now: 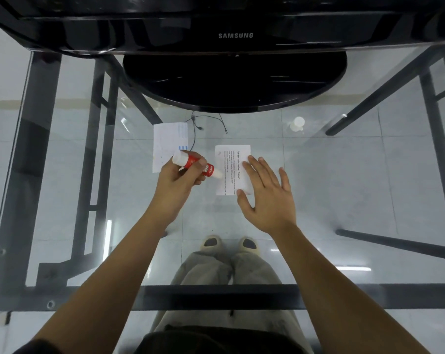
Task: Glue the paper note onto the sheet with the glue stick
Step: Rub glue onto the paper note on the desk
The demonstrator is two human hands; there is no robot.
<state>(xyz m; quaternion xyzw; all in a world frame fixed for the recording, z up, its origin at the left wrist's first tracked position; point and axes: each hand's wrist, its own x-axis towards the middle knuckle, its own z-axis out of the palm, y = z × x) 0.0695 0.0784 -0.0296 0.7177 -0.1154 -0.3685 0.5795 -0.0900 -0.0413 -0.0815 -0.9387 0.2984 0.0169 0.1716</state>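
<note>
A red and white glue stick (194, 165) lies tilted in my left hand (177, 179), its white tip pointing right toward a printed paper (229, 166). That paper, with rotated text, lies flat on the glass table. My right hand (267, 195) rests on its right part, fingers spread and pressing down. A second white paper (167, 142) with faint blue marks lies to the left, partly behind my left hand. The glue tip hovers just left of the printed paper's edge.
A black monitor (235, 34) with an oval stand (234, 80) fills the far side of the glass table (344, 175). A thin black cable (194, 129) lies near the stand. A small white cap-like object (297, 123) sits at the right. Dark table legs and my feet show through the glass.
</note>
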